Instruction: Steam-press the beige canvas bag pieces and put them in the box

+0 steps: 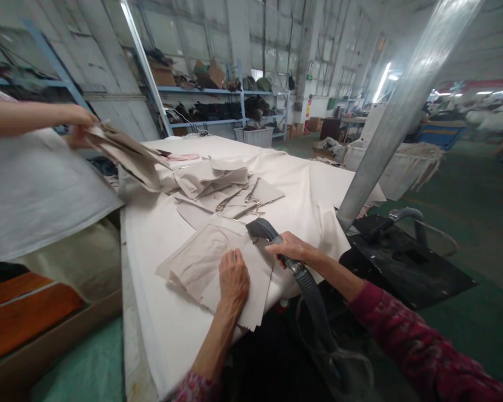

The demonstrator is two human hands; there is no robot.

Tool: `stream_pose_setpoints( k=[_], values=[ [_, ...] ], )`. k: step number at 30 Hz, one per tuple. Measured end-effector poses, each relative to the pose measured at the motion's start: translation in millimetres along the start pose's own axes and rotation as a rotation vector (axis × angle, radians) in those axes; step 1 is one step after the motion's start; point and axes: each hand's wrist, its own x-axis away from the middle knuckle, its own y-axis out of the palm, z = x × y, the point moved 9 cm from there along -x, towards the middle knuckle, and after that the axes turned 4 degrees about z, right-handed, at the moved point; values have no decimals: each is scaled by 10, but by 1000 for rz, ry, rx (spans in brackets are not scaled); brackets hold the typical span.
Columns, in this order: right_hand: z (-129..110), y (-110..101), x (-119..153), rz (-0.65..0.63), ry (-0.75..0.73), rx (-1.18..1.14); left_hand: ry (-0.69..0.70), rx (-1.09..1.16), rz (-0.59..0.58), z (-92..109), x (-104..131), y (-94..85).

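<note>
My R grip (pixel 288 247) is closed round the neck of a dk grey hose tool (pixel 314 287). Its curved nozzle (pixel 260 226) sits at the upper R part of the beige fabric sheets (pixel 197 254); can't tell if it's touching. The hose runs down off the near edge of the worktop (pixel 145 273), btwn my arms.

My L grip (pixel 233 279) is palm down on those sheets, fingers bent & close tog.; can't tell if it's pinching any cloth. Sheets lie at the near side of the worktop, approx. flat, wrinkled on the L.

Just beyond the nozzle: several metal clamp-like tools (pixel 251 201) on more fabric, w/ a crumpled pile (pixel 212 176) behind. Far L, a co-worker's hand (pixel 82 120) holds a bunch of beige pieces (pixel 128 156) over the worktop edge. Metal post (pixel 398 125) slants up on my R.
</note>
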Motion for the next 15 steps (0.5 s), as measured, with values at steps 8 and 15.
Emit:
stream_pose_setpoints(
  k=[8, 15],
  values=[
    [-35, -238, 319, 20, -4, 103, -1, -35, -2, 11, 1, -2],
    [66, 83, 242, -114, 21, 128, 2, -38, -1, 9, 4, 0]
  ],
)
